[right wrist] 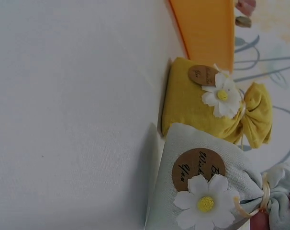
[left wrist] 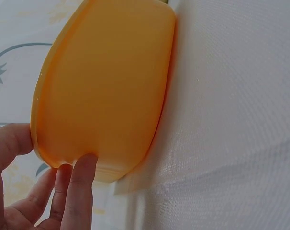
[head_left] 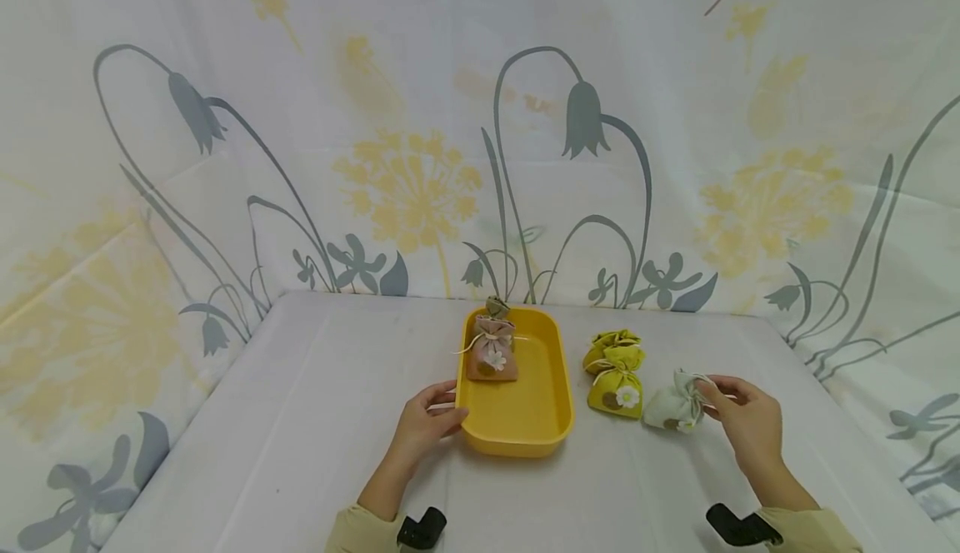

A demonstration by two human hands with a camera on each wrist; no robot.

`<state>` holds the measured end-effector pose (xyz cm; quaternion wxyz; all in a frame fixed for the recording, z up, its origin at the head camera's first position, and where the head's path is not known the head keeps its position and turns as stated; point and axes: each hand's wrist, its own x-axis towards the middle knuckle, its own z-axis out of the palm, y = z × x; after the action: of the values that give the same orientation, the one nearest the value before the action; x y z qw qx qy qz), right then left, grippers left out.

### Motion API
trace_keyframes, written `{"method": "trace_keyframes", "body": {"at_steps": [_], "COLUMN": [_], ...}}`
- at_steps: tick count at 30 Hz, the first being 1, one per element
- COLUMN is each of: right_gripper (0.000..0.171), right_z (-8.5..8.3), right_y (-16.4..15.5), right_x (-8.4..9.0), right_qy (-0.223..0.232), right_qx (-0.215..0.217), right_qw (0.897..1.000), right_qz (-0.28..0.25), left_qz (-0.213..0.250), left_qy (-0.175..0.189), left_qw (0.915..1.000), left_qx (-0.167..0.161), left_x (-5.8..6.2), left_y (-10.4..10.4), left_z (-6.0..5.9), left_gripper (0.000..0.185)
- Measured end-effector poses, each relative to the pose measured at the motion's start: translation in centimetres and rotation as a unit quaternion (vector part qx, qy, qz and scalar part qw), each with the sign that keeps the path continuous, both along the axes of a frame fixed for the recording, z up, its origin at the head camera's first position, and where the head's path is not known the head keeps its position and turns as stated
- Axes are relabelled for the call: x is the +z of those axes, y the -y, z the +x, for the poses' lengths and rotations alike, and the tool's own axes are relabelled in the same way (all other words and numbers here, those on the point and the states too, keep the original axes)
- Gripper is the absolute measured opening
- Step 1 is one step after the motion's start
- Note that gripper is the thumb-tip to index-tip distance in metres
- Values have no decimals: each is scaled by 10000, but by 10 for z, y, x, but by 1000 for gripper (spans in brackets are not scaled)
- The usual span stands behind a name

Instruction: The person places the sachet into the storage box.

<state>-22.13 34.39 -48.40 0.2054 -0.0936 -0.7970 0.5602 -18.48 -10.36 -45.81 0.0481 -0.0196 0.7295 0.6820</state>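
Observation:
My left hand (head_left: 423, 424) holds the left side of a yellow plastic tray (head_left: 517, 440), thumb at the rim and fingertips against the outer wall. Inside the tray lie a pink drawstring pouch (head_left: 492, 357) with a white flower and, behind it, a greenish pouch (head_left: 497, 307) that is mostly hidden. To the right, my right hand (head_left: 750, 420) pinches the gathered top of a pale grey-green pouch (head_left: 670, 407). In the right wrist view this pouch (right wrist: 212, 143) shows a round brown label and a white flower; only fingertips (right wrist: 260, 221) appear at its neck.
Between tray and right hand, a yellow-green pouch (head_left: 617, 395) stands on the white tablecloth (head_left: 300, 453), with another yellow pouch (head_left: 611, 341) close behind it. A flower-printed curtain (head_left: 420, 103) rises along the back edge of the table.

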Motion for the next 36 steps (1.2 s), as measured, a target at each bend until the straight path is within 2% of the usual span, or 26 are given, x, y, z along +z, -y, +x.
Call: {"method": "trace_keyframes", "body": {"at_steps": [2,3,7,9,10,12,17,19,22,27,29,32,34,36], "right_gripper": [36,36,36,35,36,37,41,38,34,33,35,34,35,36], "right_z": [5,11,39,49,52,45,46,54,53,62,58,39,25,13], "right_y": [3,8,37,48,51,42,43,54,56,80,80,66,54,49], "right_x": [2,8,50,63,66,45,34,47,43,65,59,29,7,-9], "right_qy": [70,114,285,354,430,383,330,390,257,188,129,34,-98,-169], "right_qx": [-73,-80,17,33,44,27,153,249,335,307,406,473,670,610], "right_qw": [9999,9999,9995,9993,9990,9992,9993,9988,9987,9985,9983,9982,9969,9974], "right_qz": [61,87,93,120,116,116,34,-134,-281,-404,-404,-370,-393,-338], "left_qz": [0,-1,-13,-22,-23,-26,-20,-20,-23,-28,-16,-2,-3,-14], "left_qy": [4,3,10,9,11,19,28,21,15,6,0,-1,6,12], "left_qw": [10000,10000,10000,10000,10000,10000,10000,10000,10000,10000,10000,10000,10000,10000], "left_qx": [-4,-1,12,14,9,1,11,14,15,33,35,28,25,21], "left_x": [0,0,0,0,0,0,0,0,-1,-1,-1,0,0,0], "left_y": [0,0,0,0,0,0,0,0,0,0,0,0,-1,-1], "left_z": [0,0,1,0,0,0,1,0,0,0,0,0,0,0], "left_gripper": [53,53,52,52,52,52,53,53,53,52,51,51,51,51]}}
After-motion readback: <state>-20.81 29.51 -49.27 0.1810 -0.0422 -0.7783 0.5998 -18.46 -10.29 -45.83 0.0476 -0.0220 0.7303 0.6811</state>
